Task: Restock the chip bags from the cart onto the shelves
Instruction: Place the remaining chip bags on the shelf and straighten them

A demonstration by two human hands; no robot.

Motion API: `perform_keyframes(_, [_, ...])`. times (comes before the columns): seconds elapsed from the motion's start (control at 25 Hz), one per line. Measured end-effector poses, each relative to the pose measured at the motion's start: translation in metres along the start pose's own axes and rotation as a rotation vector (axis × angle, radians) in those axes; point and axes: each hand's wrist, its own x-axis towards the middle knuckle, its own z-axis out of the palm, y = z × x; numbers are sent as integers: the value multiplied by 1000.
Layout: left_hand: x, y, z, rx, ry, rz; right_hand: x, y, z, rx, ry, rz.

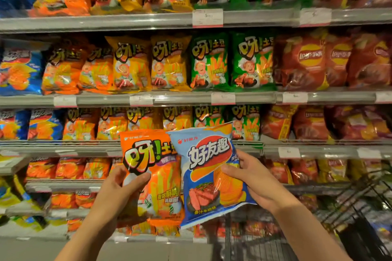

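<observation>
Head view, facing stocked shelves (127, 99). Left hand (125, 186) grasps an orange bag (154, 167) by its left edge, thumb laid across the front, fingers hidden behind. Right hand (252, 178) grasps a blue bag (210, 173) by its right edge, thumb on the front, fingers curled behind. Both bags are upright, raised side by side before the lower shelves; the blue bag overlaps the orange bag's right edge. Shelf rows hold blue, orange, yellow, green and red bags, with price tags (207, 18) along the rails. A black wire cart (360, 207) stands at lower right, beside the right forearm; its contents are blurred.
</observation>
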Motion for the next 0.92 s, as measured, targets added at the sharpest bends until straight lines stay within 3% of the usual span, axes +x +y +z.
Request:
perform_keyframes(0.4, [44,13,-44,-46,218,62,129,-1,30,95,-132,-2])
perform_keyframes(0.68, [54,14,-138,-86,292,94,167,-19,142,13,-260,-50])
perform_keyframes(0.92, [69,57,-266,-100,317,229,180,-73,287,34,-226,-158])
